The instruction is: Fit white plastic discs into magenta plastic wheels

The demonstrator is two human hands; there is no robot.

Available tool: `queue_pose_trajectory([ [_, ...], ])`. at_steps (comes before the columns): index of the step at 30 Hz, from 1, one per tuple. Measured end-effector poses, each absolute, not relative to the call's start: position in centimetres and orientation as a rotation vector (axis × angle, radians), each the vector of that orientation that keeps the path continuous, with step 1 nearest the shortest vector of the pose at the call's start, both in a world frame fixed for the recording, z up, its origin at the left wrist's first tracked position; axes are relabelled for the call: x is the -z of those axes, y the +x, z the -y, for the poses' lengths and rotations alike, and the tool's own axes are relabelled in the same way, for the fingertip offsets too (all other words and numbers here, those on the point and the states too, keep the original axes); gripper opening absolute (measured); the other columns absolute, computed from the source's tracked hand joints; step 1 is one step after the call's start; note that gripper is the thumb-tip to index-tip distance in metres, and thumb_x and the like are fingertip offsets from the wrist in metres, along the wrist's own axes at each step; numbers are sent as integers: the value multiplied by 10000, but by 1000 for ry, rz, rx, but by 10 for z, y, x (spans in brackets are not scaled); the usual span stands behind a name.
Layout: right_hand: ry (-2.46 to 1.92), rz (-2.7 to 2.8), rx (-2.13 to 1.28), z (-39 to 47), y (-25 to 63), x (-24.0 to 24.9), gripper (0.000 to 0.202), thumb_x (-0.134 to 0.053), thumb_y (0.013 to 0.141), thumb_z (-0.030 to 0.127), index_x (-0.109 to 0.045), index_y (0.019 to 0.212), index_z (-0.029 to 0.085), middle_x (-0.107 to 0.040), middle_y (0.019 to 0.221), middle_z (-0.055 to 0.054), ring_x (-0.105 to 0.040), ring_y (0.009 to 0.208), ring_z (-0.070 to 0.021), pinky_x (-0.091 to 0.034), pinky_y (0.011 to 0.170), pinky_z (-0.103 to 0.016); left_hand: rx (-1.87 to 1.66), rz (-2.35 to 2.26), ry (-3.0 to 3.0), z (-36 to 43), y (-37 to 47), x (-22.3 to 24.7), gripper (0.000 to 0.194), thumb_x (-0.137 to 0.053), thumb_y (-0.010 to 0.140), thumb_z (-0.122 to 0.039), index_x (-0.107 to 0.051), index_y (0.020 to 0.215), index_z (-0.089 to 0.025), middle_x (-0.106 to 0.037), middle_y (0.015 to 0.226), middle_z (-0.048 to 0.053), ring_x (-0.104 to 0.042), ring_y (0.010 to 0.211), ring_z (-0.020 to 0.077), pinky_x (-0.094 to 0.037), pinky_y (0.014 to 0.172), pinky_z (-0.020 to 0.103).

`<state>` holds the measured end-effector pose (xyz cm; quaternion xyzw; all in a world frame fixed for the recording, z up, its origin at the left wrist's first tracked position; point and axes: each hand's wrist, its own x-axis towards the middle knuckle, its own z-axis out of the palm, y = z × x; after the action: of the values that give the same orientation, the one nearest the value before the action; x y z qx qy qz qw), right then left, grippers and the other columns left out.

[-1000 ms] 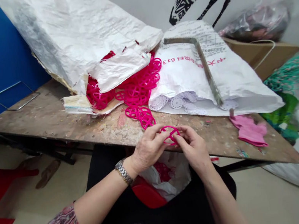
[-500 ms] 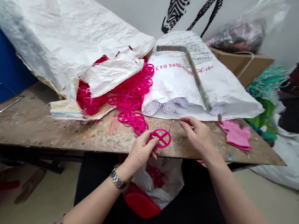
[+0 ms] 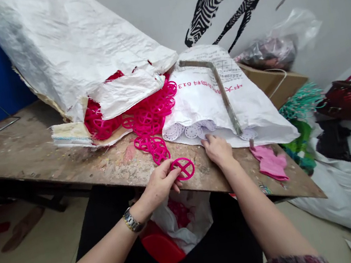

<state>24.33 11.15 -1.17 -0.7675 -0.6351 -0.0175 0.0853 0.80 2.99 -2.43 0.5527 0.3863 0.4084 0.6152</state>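
My left hand (image 3: 161,180) is closed on the edge of a pink plastic spoked ring (image 3: 184,168), held flat just above the table's front edge. To the right, my right hand (image 3: 218,149) reaches to the bag mouth, its curled fingers touching the white perforated discs (image 3: 192,130). Its fingertips are partly hidden, so I cannot tell whether a disc is gripped. Several more pink rings (image 3: 159,150) trail across the tabletop from a heap (image 3: 149,118) that spills out of a large white woven sack (image 3: 72,45). The discs lie on a flat white printed bag (image 3: 201,95).
A bent metal bar (image 3: 225,95) rests on the printed bag. A pink cloth piece (image 3: 271,162) lies on the worn wooden table (image 3: 113,163) at right. Below the edge, a red container (image 3: 161,245) with a white liner holds pink pieces. A cardboard box (image 3: 275,80) stands behind.
My right hand has moved forward and left to the white discs at the bag mouth. My left hand still holds the pink ring. The whole view has shifted slightly.
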Motion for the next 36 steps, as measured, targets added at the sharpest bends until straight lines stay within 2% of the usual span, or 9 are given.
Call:
queue_pose_trajectory([
  [7, -1913, 2102, 61, -75, 234, 19, 302, -488, 963, 304, -661, 1189, 203, -693, 1156, -98, -614, 1080, -231, -439, 954, -329, -948, -873, 1269, -29, 8, 24, 272, -559, 882, -385, -570, 1018, -150, -600, 707, -13, -621, 552, 104, -517, 468, 189],
  [10, -1700, 2120, 42, -64, 236, 24, 288, -494, 950, 256, -687, 1155, 194, -704, 1134, -101, -623, 1069, -232, -461, 945, -341, -961, -865, 1275, -29, 7, 25, 266, -563, 884, -380, -573, 1019, -151, -610, 731, -8, -627, 568, 105, -518, 475, 189],
  [16, -1575, 1963, 109, -53, 236, 20, 297, -487, 942, 249, -713, 1133, 225, -710, 1145, -95, -644, 1043, -251, -486, 940, -400, -961, -854, 1240, -30, 7, 23, 262, -586, 870, -381, -565, 988, -148, -598, 722, -13, -632, 564, 103, -513, 457, 180],
  [22, -1347, 1807, 72, -32, 218, -2, 268, -493, 957, 269, -728, 1080, 226, -716, 1098, -91, -655, 1016, -228, -497, 930, -368, -906, -884, 1176, -32, 9, 15, 243, -587, 869, -325, -542, 1012, -133, -607, 731, -6, -623, 544, 88, -505, 441, 165],
  [26, -1335, 1693, -127, -11, 200, -10, 215, -539, 942, 303, -712, 1053, 242, -730, 1003, -62, -663, 951, -219, -506, 901, -364, -907, -876, 1119, -33, 8, 14, 260, -598, 866, -312, -540, 1044, -132, -614, 721, -4, -639, 543, 97, -524, 458, 175],
  [32, -1343, 1320, -666, 2, 193, -6, 289, -657, 838, 421, -688, 1020, 198, -718, 929, -40, -659, 770, -189, -573, 712, -337, -924, -877, 1138, -28, 7, 15, 286, -606, 863, -324, -554, 1064, -128, -635, 723, 2, -649, 545, 108, -563, 492, 211],
  [36, -1344, 1163, -757, 7, 194, -7, 303, -701, 790, 428, -711, 982, 194, -726, 917, -33, -648, 711, -162, -585, 656, -313, -933, -904, 1146, -25, 5, 17, 295, -595, 871, -324, -554, 1096, -139, -641, 740, 2, -661, 567, 116, -576, 506, 224],
])
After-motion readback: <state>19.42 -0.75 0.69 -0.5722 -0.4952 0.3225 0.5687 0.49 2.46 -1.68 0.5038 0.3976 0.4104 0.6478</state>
